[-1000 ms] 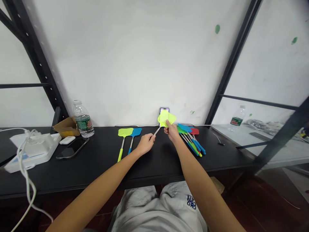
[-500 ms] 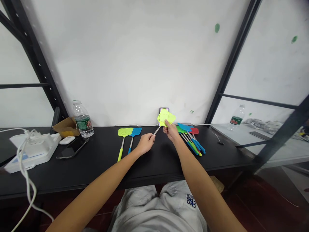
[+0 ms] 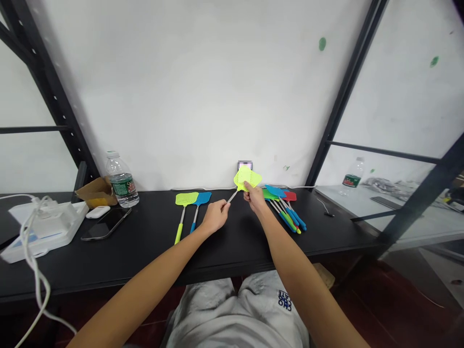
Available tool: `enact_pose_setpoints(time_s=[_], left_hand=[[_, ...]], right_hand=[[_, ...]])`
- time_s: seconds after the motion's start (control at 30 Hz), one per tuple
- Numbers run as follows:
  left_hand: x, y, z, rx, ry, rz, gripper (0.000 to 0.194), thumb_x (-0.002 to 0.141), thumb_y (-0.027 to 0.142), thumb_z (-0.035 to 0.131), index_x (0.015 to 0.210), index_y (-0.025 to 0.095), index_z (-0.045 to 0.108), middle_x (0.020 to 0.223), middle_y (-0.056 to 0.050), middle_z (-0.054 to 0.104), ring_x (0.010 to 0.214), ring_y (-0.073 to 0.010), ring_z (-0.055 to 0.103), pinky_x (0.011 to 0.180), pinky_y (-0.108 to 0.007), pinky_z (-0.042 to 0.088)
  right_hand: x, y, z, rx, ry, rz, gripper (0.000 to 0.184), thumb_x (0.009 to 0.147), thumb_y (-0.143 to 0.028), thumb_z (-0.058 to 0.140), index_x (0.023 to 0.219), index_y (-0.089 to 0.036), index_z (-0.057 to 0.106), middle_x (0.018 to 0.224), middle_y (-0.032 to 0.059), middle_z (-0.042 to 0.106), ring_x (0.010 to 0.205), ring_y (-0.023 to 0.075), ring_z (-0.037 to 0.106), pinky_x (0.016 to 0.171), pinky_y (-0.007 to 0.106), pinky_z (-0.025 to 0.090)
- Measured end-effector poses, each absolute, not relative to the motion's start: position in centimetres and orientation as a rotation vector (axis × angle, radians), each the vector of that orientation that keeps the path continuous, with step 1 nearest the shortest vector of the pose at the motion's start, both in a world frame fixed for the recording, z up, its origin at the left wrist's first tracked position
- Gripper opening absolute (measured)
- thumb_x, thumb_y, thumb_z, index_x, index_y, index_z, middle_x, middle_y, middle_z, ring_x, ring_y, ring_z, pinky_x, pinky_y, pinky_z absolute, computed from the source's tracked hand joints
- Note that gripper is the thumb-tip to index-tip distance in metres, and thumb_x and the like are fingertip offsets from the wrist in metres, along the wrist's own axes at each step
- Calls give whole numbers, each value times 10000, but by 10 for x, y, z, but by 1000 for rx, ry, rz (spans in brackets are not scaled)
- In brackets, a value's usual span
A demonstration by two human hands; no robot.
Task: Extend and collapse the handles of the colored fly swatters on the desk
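In the head view, the left hand (image 3: 215, 216) is closed round the metal shaft of a lime fly swatter (image 3: 247, 178), while the right hand (image 3: 254, 198) pinches its mesh head between thumb and fingers. That swatter is held over the middle of the black bench (image 3: 145, 253), towards the back edge; whether one head or two overlap there, I cannot tell.

Two swatters lie separately, left of the middle: a second lime swatter (image 3: 186, 198) and a blue swatter (image 3: 202, 198), side by side, heads touching at the back, handles towards the front edge. Right of the middle, near the back edge, a mixed pile (image 3: 286, 205) shows blue, green and red heads, handles bunched; its count is unclear. So two are laid out, one is in hand, and several are heaped.
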State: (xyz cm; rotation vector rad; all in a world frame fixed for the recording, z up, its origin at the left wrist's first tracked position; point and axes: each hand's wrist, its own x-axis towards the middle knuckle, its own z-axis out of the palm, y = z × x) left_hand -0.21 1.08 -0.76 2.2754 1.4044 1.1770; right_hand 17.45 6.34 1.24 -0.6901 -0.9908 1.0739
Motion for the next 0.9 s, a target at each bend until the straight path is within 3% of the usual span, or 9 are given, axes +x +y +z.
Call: enact_pose_setpoints(time_s=[0.23,0.63,0.9], left_hand=[[-1,6,-4,2305,1486,1136,323,920,334,445,625,202,469,569,5,493,537,-131,401,564,-275,208],[4,5,-1,2222,1441,1102,341,942,342,431,659,190,546,599,-19,577,576,-142,504,580,-260,275],[4,7,-4,2285,1444,996,260,941,285,437,729,185,549,644,-17,587,583,-129,488,573,-250,247]], right_hand=[[170,62,11,-754,-958,1011,378,717,-415,758,643,-194,461,414,-86,366,339,42,287,325,195,176],[155,58,1,-872,-1358,1137,457,780,-602,631,657,-165,571,469,-35,473,359,66,395,347,195,234],[157,62,-1,-966,-1289,1118,440,797,-559,629,617,-167,542,434,-38,455,345,68,382,342,197,229]])
